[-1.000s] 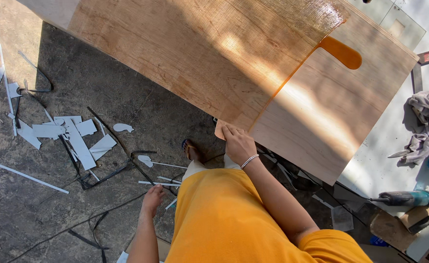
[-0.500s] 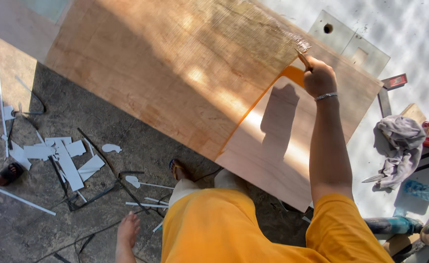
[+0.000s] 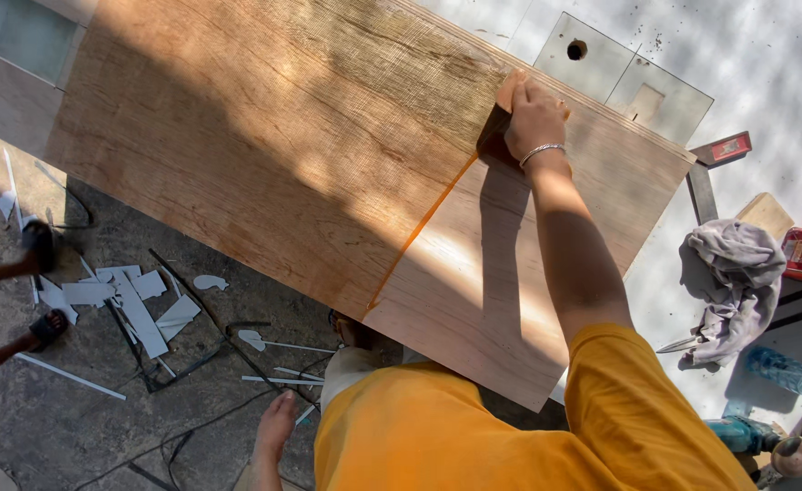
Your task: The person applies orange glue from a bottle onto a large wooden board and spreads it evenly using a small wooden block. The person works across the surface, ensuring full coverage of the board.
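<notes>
Your right hand point(image 3: 534, 116) has its grip closed on a small flat spreader point(image 3: 508, 91) pressed to the board point(image 3: 264, 155) at its far edge, at the top of the amber glue line point(image 3: 419, 232) — the coated part lies left of it, bare wood right. Keep the spreader flat and the pressure even. Your left hand point(image 3: 276, 424) hangs loose by your side, holding nothing, over the littered floor point(image 3: 100, 400) — the board rests on the bench point(image 3: 737, 82).

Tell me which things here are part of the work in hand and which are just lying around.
In use: right hand, spreader, wooden board, orange glue line.

Lying about: grey rag, power drill, glass pieces, white offcuts. The left hand hangs idle.
</notes>
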